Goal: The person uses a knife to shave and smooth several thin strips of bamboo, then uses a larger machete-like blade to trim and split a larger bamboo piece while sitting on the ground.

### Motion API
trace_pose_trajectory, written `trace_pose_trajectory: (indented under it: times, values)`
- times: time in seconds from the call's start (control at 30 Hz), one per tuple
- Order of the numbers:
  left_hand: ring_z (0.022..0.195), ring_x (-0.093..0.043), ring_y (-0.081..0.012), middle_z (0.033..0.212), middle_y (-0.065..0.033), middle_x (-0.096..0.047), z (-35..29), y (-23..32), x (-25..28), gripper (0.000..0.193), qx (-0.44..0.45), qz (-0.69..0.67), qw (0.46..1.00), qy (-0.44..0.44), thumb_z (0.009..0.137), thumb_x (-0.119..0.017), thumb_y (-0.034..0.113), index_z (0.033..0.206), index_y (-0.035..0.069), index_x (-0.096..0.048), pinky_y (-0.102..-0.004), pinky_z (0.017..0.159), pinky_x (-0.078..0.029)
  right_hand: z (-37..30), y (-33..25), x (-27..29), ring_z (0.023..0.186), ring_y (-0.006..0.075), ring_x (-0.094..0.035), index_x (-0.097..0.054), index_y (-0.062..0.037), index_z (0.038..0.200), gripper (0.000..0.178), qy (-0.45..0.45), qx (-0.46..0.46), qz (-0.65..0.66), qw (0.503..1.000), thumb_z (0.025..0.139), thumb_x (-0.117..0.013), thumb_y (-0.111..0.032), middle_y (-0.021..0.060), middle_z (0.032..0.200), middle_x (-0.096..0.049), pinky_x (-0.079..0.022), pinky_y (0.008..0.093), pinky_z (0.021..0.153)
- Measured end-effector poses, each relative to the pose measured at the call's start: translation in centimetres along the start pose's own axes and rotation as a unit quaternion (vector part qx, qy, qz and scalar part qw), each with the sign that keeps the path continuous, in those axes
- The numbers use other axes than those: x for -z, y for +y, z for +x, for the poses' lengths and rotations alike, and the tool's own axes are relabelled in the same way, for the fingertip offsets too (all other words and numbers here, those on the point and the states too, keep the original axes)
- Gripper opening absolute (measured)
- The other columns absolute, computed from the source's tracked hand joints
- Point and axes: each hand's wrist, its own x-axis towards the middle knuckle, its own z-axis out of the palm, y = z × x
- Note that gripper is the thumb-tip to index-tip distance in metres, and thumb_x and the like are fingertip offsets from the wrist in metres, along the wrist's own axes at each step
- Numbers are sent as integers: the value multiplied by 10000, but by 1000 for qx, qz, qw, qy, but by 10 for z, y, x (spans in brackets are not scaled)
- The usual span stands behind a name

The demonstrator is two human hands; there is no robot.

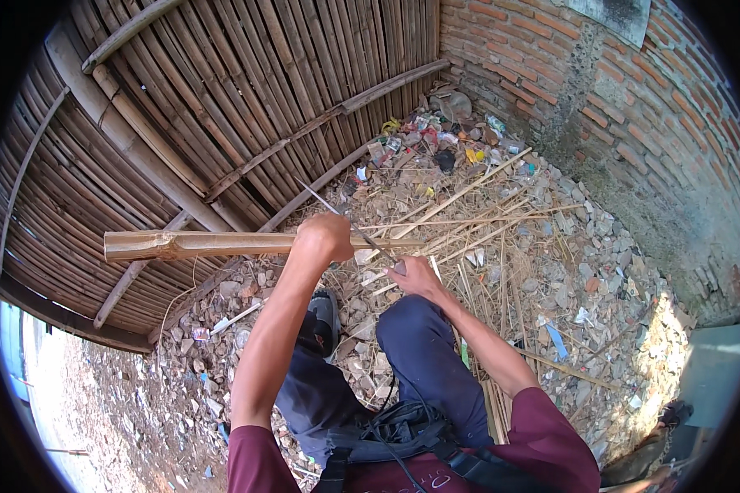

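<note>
My left hand [325,237] is wrapped around a long split length of bamboo [214,244], which lies level across my front. Its thick, jointed end points left, and its thinner end runs on past my fist to the right. In my right hand [413,277] is the handle of a long, narrow knife [321,197]. The blade slants up and to the left, crossing the bamboo close beside my left fist. Whether the edge is sunk into the bamboo I cannot tell.
Thin bamboo strips [489,226] lie scattered over stony ground to the right, with litter [448,152] heaped in the far corner. A bamboo slat wall [247,99] rises at the left and a brick wall [551,66] at the right. My shoe [324,316] stands below my left hand.
</note>
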Motion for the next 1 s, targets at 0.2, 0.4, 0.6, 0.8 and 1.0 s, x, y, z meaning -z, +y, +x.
trace_pose_trajectory:
  times: [0.2, 0.4, 0.6, 0.8, 1.0]
  values:
    - [1182, -708, -331, 1224, -223, -736, 8, 29, -7, 402, -24, 24, 999, 14, 817, -703, 121, 1198, 3, -754, -416, 982, -595, 3, 80, -17, 633, 293, -615, -703, 46, 913, 416, 73, -71, 10, 995, 920, -741, -368, 197, 676, -632, -508, 451, 638]
    - [1057, -741, -355, 1088, -222, -762, 1, 4, -21, 316, -16, -12, 999, 38, 775, -734, 171, 1026, -12, -790, -432, 914, -610, 8, 36, -5, 625, 332, -540, -619, 39, 742, 411, -22, -45, -39, 998, 885, -700, -338, 221, 648, -549, -451, 484, 613]
    - [1045, -755, -319, 1049, -166, -782, -3, 8, -16, 284, -25, 45, 996, 73, 761, -759, 176, 1003, 35, -807, -421, 861, -616, 2, -4, -3, 521, 167, -472, -551, 22, 803, 303, -20, 17, 98, 995, 874, -689, -238, 33, 571, -494, -379, 397, 517]
    - [1004, -772, -217, 1085, -44, -798, 5, 40, -20, 259, 60, 145, 982, 109, 792, -795, 192, 1049, 169, -817, -393, 729, -579, 4, 55, -17, 547, 171, -449, -631, 28, 798, 431, -78, -174, 279, 941, 899, -775, -365, 54, 601, -529, -383, 378, 530]
    - [655, -723, -197, 758, -28, -765, 5, 47, -25, 85, 52, 202, 941, 266, 915, -704, 145, 990, 124, -738, -490, 791, -406, 1, 42, -11, 585, 210, -545, -639, -3, 940, 443, 101, -1, 75, 992, 868, -816, -402, 68, 629, -541, -455, 402, 591]
